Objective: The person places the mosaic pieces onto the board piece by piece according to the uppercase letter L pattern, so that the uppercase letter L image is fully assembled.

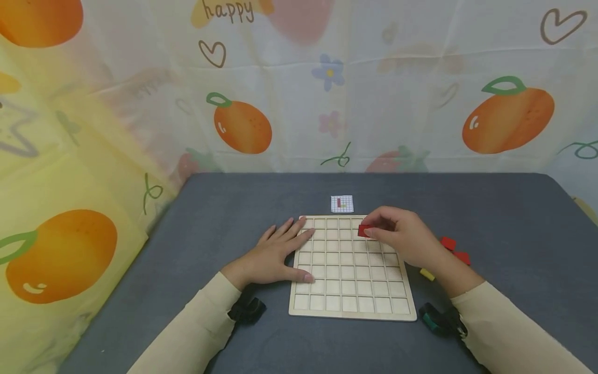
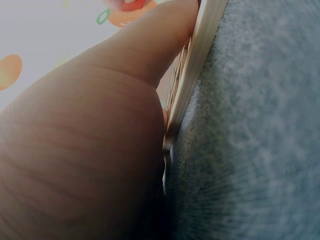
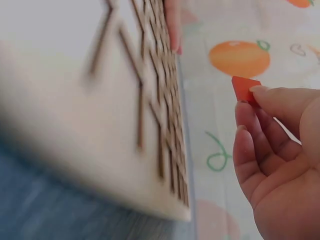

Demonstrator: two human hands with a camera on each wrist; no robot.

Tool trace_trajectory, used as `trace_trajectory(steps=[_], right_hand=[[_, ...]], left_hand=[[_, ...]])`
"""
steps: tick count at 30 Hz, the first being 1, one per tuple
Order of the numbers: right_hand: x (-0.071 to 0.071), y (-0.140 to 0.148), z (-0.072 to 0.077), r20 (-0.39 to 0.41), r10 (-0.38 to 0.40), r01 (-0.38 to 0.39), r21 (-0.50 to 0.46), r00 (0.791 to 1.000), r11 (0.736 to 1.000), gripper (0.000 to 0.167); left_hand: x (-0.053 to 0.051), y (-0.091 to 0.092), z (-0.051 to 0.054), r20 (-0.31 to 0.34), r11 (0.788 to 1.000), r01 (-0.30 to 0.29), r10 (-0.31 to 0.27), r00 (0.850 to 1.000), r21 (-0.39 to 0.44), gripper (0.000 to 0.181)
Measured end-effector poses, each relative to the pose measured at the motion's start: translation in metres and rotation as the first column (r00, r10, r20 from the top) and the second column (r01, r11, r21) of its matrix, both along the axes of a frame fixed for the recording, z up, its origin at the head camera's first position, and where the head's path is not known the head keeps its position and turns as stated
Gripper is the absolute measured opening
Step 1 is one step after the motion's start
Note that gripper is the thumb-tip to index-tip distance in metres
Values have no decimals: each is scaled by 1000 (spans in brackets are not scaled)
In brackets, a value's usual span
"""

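Observation:
A wooden grid board [image 1: 352, 315] of square cells lies on the table in the head view. My left hand [image 1: 272, 258] rests with spread fingers on its left side, thumb on the lower cells. Seen from the left wrist, the left hand [image 2: 95, 130] lies against the board's edge [image 2: 192, 75]. Over the far right part of the board, my right hand [image 1: 405, 236] pinches a small red tile [image 1: 362, 230] between thumb and fingers. In the right wrist view the red tile [image 3: 244, 89] is held at the fingertips, apart from the board.
Behind the board lies a small printed grid card [image 1: 342, 204] with coloured marks. Two red tiles, a farther one [image 1: 448, 242] and a nearer one [image 1: 462, 257], and a yellow tile [image 1: 427, 274] lie beside the right forearm. A fruit-patterned cloth [image 1: 289, 104] hangs behind the dark table [image 1: 261, 195].

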State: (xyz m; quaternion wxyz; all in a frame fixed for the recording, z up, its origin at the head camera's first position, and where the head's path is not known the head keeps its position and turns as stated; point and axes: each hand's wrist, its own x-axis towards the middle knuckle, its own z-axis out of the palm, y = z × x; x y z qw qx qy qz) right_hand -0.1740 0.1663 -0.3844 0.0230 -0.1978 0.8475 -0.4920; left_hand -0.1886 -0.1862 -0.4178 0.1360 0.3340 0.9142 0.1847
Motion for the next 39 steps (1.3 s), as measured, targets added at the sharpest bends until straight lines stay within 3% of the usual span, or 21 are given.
trace_trajectory(steps=[8, 19, 39], right_hand=[[-16, -24, 5, 33, 27, -26, -34, 999, 999, 11], [-35, -48, -4, 112, 29, -33, 32, 993, 999, 6], [-47, -60, -10, 96, 67, -90, 263, 993, 961, 12]], left_hand=[[-1, 1, -2, 0, 1000, -11, 11, 1000, -10, 112], [0, 2, 0, -6, 1000, -12, 12, 1000, -25, 111], [2, 1, 1, -5, 1000, -13, 13, 1000, -18, 111]])
